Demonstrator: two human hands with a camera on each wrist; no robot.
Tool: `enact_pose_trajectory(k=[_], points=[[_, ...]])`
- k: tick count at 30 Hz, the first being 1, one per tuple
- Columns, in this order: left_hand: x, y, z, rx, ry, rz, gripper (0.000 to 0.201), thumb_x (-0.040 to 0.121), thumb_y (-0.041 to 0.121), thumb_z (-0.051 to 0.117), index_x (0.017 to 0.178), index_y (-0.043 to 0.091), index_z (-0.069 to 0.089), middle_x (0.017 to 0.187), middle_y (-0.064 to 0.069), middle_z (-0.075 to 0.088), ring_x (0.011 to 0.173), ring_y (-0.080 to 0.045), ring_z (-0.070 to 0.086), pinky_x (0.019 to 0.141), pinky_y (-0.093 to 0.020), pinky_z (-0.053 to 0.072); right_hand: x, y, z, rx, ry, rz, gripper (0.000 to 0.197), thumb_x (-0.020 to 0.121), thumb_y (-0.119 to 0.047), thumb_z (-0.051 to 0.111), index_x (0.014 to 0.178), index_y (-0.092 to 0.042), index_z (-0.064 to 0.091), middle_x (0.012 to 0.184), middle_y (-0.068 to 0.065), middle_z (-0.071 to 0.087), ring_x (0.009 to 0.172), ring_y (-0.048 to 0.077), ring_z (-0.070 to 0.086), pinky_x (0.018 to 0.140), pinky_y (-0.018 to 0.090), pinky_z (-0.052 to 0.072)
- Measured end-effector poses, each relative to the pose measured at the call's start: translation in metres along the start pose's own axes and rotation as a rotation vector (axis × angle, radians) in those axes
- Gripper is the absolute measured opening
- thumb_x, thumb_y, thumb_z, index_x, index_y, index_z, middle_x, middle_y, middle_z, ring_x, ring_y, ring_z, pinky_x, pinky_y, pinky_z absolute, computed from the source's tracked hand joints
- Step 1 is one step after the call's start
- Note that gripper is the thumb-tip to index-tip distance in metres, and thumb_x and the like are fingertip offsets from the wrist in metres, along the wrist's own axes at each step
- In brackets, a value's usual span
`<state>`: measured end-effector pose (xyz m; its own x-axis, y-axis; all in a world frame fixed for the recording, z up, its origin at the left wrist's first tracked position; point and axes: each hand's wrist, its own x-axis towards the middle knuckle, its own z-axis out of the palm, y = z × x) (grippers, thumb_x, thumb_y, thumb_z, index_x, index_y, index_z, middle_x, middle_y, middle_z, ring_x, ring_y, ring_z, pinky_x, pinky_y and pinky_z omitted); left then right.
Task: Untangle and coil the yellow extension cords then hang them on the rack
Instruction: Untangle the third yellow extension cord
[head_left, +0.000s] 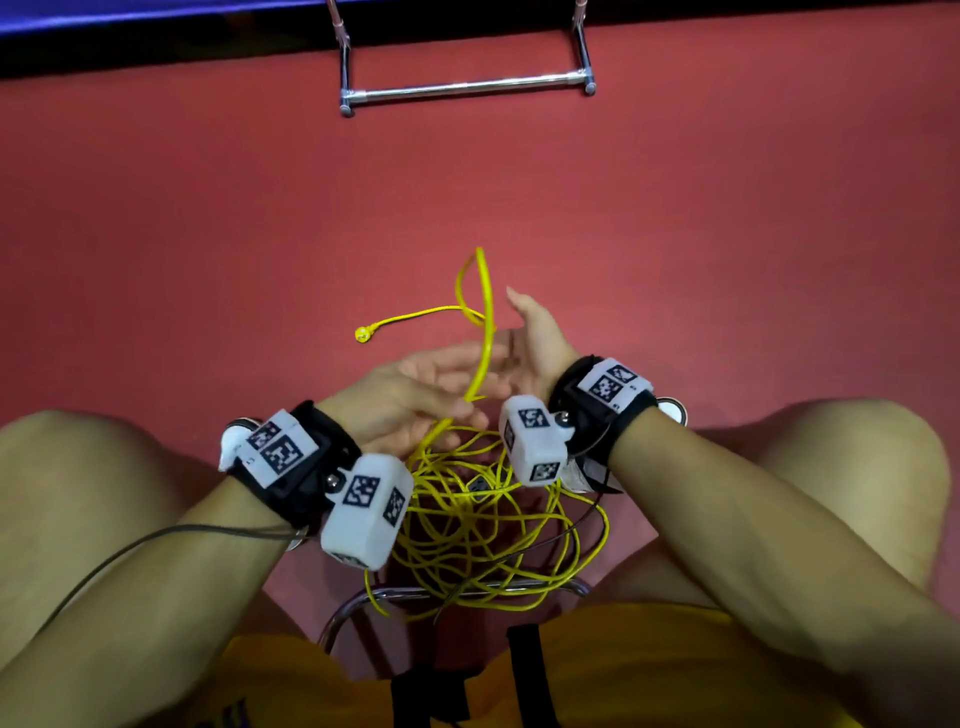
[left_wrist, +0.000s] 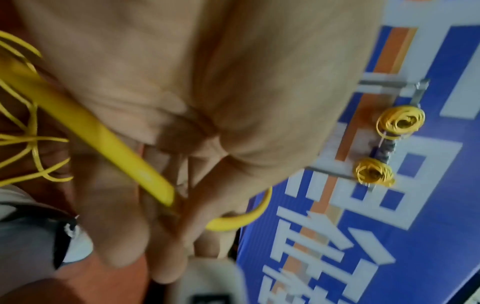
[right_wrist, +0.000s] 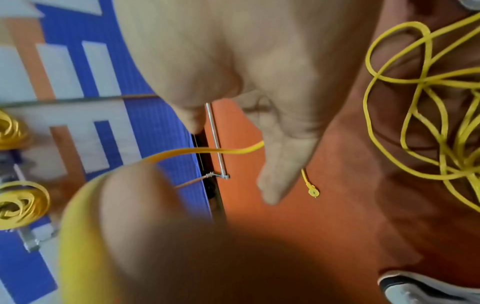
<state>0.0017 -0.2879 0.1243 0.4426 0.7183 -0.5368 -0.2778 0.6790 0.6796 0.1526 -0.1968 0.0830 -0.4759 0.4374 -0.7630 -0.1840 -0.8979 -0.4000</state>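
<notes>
A tangled yellow cord lies on the red floor between my knees. One strand rises from it and arches in a loop above my hands. Its end plug rests on the floor to the left. My left hand holds this strand; the left wrist view shows the cord crossing the palm and passing between the fingers. Just right of the loop, my right hand has straight fingers, thumb raised, and grips nothing. Two coiled yellow cords hang on the rack.
The rack's chrome foot bar stands on the floor ahead, before a blue banner. A chrome chair frame sits under me, with cord loops draped over it. My bare knees flank the tangle on both sides.
</notes>
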Motion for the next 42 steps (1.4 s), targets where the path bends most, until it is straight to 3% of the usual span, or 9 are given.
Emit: enact_pose_trajectory(k=[6,11,16,21,28,32,35,38,42], points=[[0.008,-0.020,-0.001,0.164,0.030,-0.148,0.053,0.074,-0.018,0.063,0.121,0.005,0.067,0.105,-0.013,0.070,0.072,-0.016,0.069,0.054,-0.023,0.054,0.003,-0.025,0.000,0.363,-0.037,-0.115,0.039,0.102,-0.009,0.042,0.140,0.003,0.042,0.099,0.022,0.065,0.065,0.028,0.072,0.051,0.032,0.058],[0.016,-0.021,-0.007,0.219,0.259,-0.218,0.044,0.074,-0.023,0.055,0.101,0.007,0.072,0.083,-0.010,0.069,0.056,-0.014,0.064,0.047,-0.020,0.047,-0.004,-0.040,-0.009,0.506,0.101,-0.290,0.031,0.086,0.006,0.020,0.099,0.005,0.048,0.093,0.020,0.061,0.052,0.025,0.067,0.046,0.024,0.054],[0.023,-0.024,-0.013,0.216,0.500,-0.185,0.020,0.080,0.021,0.058,0.096,0.020,0.070,0.096,-0.002,0.072,0.083,-0.016,0.066,0.077,-0.032,0.044,-0.003,-0.037,-0.008,0.154,0.155,-0.307,0.011,0.100,-0.020,0.040,0.095,-0.012,0.045,0.079,0.013,0.069,0.033,0.009,0.034,0.032,0.014,0.019],[0.027,-0.008,-0.022,-0.217,0.583,-0.014,0.045,0.096,0.055,0.041,0.109,0.016,0.058,0.092,-0.008,0.072,0.082,-0.024,0.070,0.085,-0.037,0.049,-0.023,-0.018,0.016,-0.295,-0.219,-0.272,0.020,0.101,-0.021,0.044,0.105,-0.013,0.062,0.063,0.004,0.064,0.030,0.007,0.027,0.041,0.015,0.010],[0.022,0.018,-0.040,-0.621,0.599,0.238,0.042,0.103,0.046,0.037,0.095,0.008,0.052,0.070,-0.007,0.068,0.050,-0.013,0.061,0.056,-0.026,0.058,-0.033,0.023,0.026,-0.918,-0.408,-0.032,0.015,0.098,-0.013,0.054,0.107,-0.008,0.065,0.071,0.007,0.073,0.040,0.012,0.053,0.037,0.019,0.038],[0.023,0.020,-0.031,-0.426,0.620,0.211,0.026,0.107,0.027,0.035,0.094,0.015,0.054,0.049,0.008,0.035,0.033,-0.003,0.025,0.034,-0.012,0.024,-0.024,0.025,0.020,-1.081,-0.146,-0.020,0.027,0.088,-0.009,0.052,0.108,-0.012,0.070,0.083,0.002,0.072,0.072,0.017,0.062,0.061,0.027,0.043],[0.023,0.014,-0.013,-0.167,0.512,0.132,0.024,0.103,0.021,0.039,0.092,0.015,0.059,0.054,0.005,0.038,0.035,-0.005,0.027,0.036,-0.015,0.023,-0.013,0.017,0.010,-0.642,0.014,-0.021,0.029,0.096,-0.024,0.041,0.117,-0.013,0.056,0.098,0.008,0.069,0.092,0.025,0.063,0.081,0.039,0.046],[0.022,-0.001,0.001,-0.005,0.402,0.033,0.026,0.099,0.016,0.041,0.088,0.007,0.063,0.055,0.002,0.039,0.033,-0.009,0.029,0.035,-0.019,0.024,-0.004,0.003,0.005,-0.133,0.066,-0.042,0.045,0.098,-0.046,0.035,0.115,-0.006,0.049,0.089,0.011,0.063,0.079,0.025,0.060,0.070,0.036,0.047],[0.022,-0.021,0.011,0.089,0.354,-0.095,0.023,0.097,0.010,0.046,0.077,0.009,0.055,0.049,0.001,0.036,0.029,-0.009,0.025,0.035,-0.015,0.018,0.006,-0.002,-0.001,-0.031,0.095,-0.023,0.028,0.101,-0.026,0.041,0.094,-0.002,0.055,0.082,0.007,0.063,0.076,0.020,0.060,0.076,0.036,0.054]])
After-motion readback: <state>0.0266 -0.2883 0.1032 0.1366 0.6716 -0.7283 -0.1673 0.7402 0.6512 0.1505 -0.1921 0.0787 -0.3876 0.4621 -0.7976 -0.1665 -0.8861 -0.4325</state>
